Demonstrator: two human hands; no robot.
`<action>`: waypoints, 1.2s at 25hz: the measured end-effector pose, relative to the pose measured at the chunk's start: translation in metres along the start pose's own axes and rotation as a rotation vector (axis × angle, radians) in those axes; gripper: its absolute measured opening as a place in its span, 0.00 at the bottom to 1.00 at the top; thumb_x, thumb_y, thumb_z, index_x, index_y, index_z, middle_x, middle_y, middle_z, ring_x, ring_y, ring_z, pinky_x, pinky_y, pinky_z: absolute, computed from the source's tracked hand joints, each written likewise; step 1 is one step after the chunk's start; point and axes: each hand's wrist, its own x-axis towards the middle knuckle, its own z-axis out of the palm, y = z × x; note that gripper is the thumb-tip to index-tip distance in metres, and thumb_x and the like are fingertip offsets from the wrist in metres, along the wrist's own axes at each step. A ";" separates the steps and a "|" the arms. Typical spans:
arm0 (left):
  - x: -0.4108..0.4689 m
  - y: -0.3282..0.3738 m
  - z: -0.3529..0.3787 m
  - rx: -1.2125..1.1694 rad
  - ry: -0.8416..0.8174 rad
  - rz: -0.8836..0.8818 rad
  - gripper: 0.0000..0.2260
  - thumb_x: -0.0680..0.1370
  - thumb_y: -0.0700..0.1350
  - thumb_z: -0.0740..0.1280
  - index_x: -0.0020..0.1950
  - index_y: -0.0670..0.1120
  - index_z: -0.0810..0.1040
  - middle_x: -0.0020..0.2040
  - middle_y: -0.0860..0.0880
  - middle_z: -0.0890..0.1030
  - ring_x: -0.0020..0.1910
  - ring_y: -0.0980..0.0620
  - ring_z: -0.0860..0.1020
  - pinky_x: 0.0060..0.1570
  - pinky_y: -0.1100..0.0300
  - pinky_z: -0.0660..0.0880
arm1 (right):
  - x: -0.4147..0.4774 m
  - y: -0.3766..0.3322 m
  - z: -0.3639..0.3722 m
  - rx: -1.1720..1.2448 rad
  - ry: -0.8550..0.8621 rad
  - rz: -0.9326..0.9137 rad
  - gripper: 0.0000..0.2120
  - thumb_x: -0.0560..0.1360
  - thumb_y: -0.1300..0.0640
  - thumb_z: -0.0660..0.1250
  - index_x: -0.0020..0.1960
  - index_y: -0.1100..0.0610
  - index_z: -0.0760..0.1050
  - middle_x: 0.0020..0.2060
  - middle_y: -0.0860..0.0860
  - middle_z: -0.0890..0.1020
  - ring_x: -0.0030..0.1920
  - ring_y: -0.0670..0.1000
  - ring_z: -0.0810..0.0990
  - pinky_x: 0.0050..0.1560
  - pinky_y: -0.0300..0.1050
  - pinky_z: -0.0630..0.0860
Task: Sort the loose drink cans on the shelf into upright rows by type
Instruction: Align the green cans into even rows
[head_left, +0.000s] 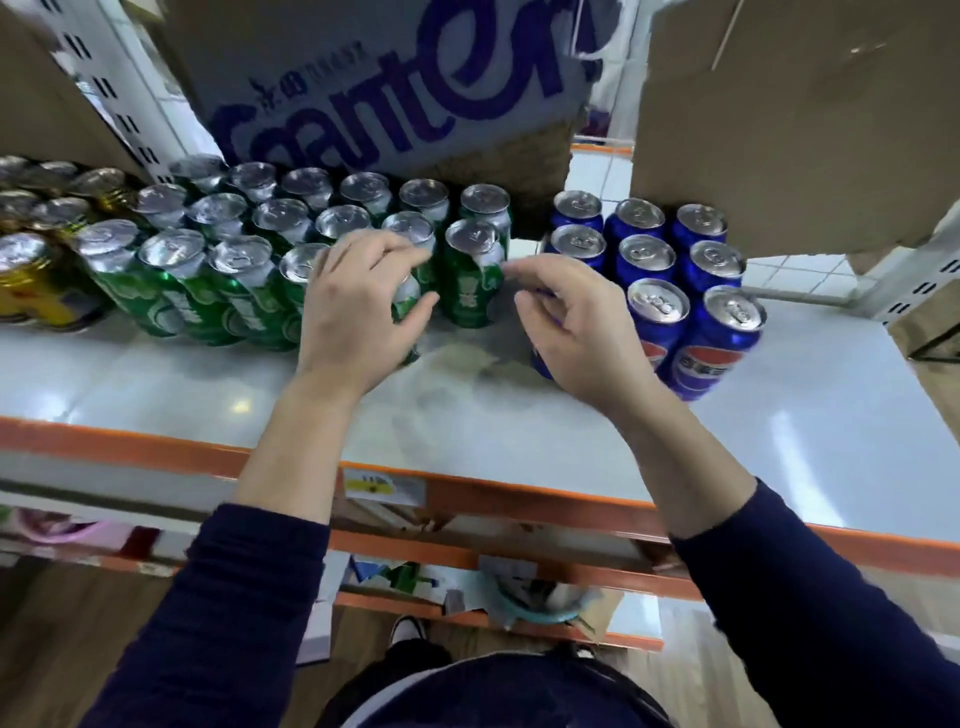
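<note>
Green cans (176, 270) stand upright in rows at the shelf's left middle. My left hand (358, 306) grips one green can (410, 306) at the front right of that block, fingers curled over its top and side. Blue cans (657, 249) stand upright in rows to the right. My right hand (576, 332) curls round another blue can (543, 364) just left of the front blue row; most of that can is hidden behind the hand. Gold cans (31, 280) stand at the far left.
The white shelf (519, 431) has an orange front edge (519, 504). A cardboard box with purple lettering (395, 88) stands behind the green cans, and a plain box (800, 119) overhangs the blue cans. Lower shelves hold clutter.
</note>
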 end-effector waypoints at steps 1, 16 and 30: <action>0.006 -0.013 -0.006 -0.013 -0.004 0.019 0.16 0.74 0.46 0.71 0.60 0.43 0.80 0.56 0.46 0.79 0.59 0.45 0.75 0.60 0.49 0.70 | 0.018 -0.006 0.013 -0.038 0.008 0.038 0.14 0.78 0.65 0.61 0.62 0.62 0.77 0.57 0.55 0.80 0.58 0.50 0.78 0.57 0.35 0.73; 0.059 -0.077 -0.001 -0.094 -0.351 0.077 0.21 0.79 0.56 0.62 0.66 0.46 0.75 0.63 0.48 0.74 0.64 0.46 0.70 0.61 0.49 0.66 | 0.143 0.039 0.065 -0.162 -0.036 0.775 0.32 0.72 0.41 0.67 0.67 0.62 0.68 0.58 0.56 0.76 0.50 0.54 0.77 0.46 0.46 0.77; 0.027 -0.067 -0.012 -0.173 -0.244 0.072 0.25 0.67 0.58 0.75 0.58 0.45 0.81 0.53 0.48 0.79 0.53 0.48 0.77 0.55 0.50 0.72 | 0.056 0.018 0.093 0.032 0.085 0.680 0.23 0.74 0.53 0.68 0.66 0.59 0.66 0.57 0.53 0.78 0.57 0.53 0.76 0.50 0.37 0.67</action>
